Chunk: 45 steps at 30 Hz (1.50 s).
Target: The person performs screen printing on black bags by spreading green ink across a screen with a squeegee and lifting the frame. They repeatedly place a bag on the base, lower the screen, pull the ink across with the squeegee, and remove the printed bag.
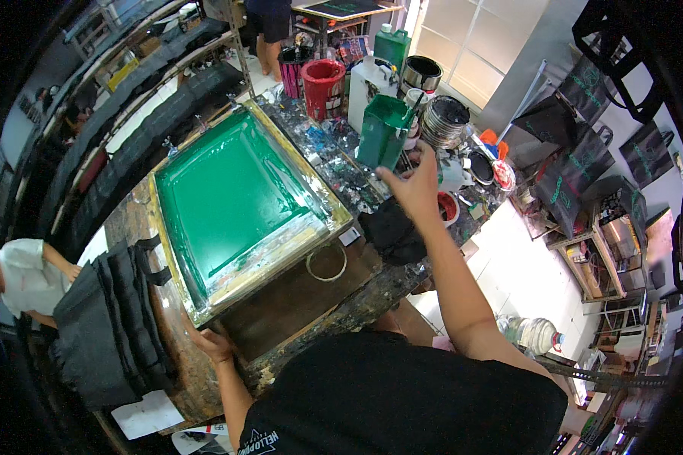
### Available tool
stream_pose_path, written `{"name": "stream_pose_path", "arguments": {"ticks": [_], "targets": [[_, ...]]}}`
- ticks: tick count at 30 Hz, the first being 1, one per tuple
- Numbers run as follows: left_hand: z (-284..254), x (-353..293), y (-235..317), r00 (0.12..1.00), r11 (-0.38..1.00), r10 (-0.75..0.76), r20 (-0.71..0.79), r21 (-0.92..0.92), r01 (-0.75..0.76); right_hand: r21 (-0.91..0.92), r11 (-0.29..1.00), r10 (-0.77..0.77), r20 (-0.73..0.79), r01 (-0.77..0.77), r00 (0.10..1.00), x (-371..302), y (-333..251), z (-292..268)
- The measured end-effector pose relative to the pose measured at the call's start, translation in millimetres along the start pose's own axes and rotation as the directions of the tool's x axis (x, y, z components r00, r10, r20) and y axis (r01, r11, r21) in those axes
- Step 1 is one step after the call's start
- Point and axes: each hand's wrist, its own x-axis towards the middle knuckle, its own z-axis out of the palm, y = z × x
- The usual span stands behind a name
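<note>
A screen printing frame [269, 262] with yellowish, ink-stained edges and a glossy green mesh area lies across the worktable. My left hand [214, 345] is at its near left corner, fingers curled against the edge; the fingertips are partly hidden. Out over the right side of the table reaches my right hand [417, 186], thumb and fingers apart. It is beside a cut-open green plastic jug [383, 136] and a cluster of ink containers. Under my right wrist lies a crumpled black cloth [393, 231]. A pale ring [326, 277] rests on the brown board [281, 315] below the frame.
Stacked black bags [110, 326] cover the table's left end. A red bucket [323, 87], white jug [370, 91] and paint cans [444, 121] crowd the far right. Another person [30, 277] is at the left; someone's legs [269, 53] show behind. Black bags [584, 159] hang at right.
</note>
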Motion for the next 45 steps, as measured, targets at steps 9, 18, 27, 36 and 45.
{"name": "stream_pose_path", "arguments": {"ticks": [9,18,27,36,45], "targets": [[-8.8,-16.9,0.1,0.979,0.994,0.004,-0.205,0.104,0.018,-0.094,0.994,-0.032,0.179,0.049,0.983,71.2,54.6,25.5],[-76.1,-14.2,76.4,0.972,0.998,0.033,-0.233,0.051,-0.022,0.061,0.985,-0.162,0.029,0.16,0.986,54.9,57.0,35.7],[-48.3,13.3,161.7,0.862,0.912,0.377,0.341,-0.298,-0.281,0.208,0.974,-0.075,-0.051,0.084,0.996,18.8,33.4,25.8],[26.8,25.9,255.1,0.366,0.864,0.433,0.824,-0.495,0.091,0.143,0.982,-0.13,0.006,0.128,0.992,-59.7,-22.6,-49.7],[93.2,-32.1,253.0,0.463,0.877,0.412,0.785,-0.48,0.033,0.234,0.971,0.009,0.194,-0.056,0.981,-214.2,-10.9,-52.5]]}}
